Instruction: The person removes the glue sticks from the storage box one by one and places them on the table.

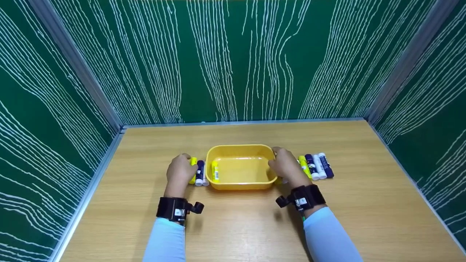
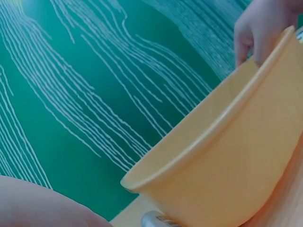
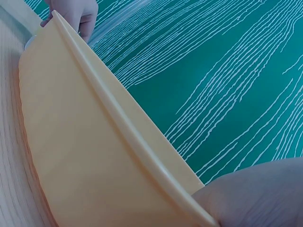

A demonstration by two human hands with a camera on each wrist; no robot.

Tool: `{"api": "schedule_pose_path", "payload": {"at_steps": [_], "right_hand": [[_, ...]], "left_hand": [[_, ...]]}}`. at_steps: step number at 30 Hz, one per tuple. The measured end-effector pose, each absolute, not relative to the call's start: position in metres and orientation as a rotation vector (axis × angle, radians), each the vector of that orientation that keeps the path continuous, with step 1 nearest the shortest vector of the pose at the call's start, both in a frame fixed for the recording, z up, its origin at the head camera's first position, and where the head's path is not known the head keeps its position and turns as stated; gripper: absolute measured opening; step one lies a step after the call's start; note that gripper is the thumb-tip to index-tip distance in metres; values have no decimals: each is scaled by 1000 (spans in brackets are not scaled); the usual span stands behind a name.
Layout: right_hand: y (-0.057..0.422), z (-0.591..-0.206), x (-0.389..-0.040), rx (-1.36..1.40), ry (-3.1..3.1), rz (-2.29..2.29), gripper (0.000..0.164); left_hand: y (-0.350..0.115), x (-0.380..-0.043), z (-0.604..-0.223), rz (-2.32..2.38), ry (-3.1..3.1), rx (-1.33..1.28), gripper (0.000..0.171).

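A yellow plastic basin [image 1: 240, 186] stands on the table, with one yellow glue stick [image 1: 215, 171] inside at its left end. My left hand [image 1: 181, 170] is left of the basin, thumb and fingers about another yellow glue stick [image 1: 193, 171] that they partly cover. Between that stick and the basin lie a dark blue glue stick [image 1: 199, 173] and a white one [image 1: 206, 180]. At the basin's right end my right hand [image 1: 285, 167] grips the rim, thumb on the inner side. In the left wrist view the right hand [image 2: 267, 30] reaches over the rim of the basin [image 2: 222, 156].
Right of my right hand lies a row of glue sticks: yellow [image 1: 305, 167], dark blue [image 1: 311, 166], white [image 1: 319, 167] and white-and-blue [image 1: 326, 166]. More sticks are partly hidden under that hand. Green panels [image 1: 240, 65] with white lines wall the wooden table [image 1: 236, 225] at back and sides.
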State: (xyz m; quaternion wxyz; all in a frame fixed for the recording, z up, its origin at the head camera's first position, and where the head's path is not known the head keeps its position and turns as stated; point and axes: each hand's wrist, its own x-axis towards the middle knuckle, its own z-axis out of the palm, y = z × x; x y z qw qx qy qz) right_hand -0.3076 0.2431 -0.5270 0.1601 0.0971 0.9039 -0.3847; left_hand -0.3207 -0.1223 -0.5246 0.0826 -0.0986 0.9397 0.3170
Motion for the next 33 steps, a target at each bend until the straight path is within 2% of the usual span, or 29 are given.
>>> {"api": "schedule_pose_path", "payload": {"at_steps": [9,22,33], "right_hand": [[244,-528,-309,234,2629,-1071,63],[244,-529,-309,290,2580,-1086,66],[244,-527,-310,339,2525,-1106,68]], "left_hand": [[-123,-323,-528,901,2842,-270,52],[-118,-317,-517,733,2859,-276,53],[-110,-312,-506,853,2860,-338,54]]}}
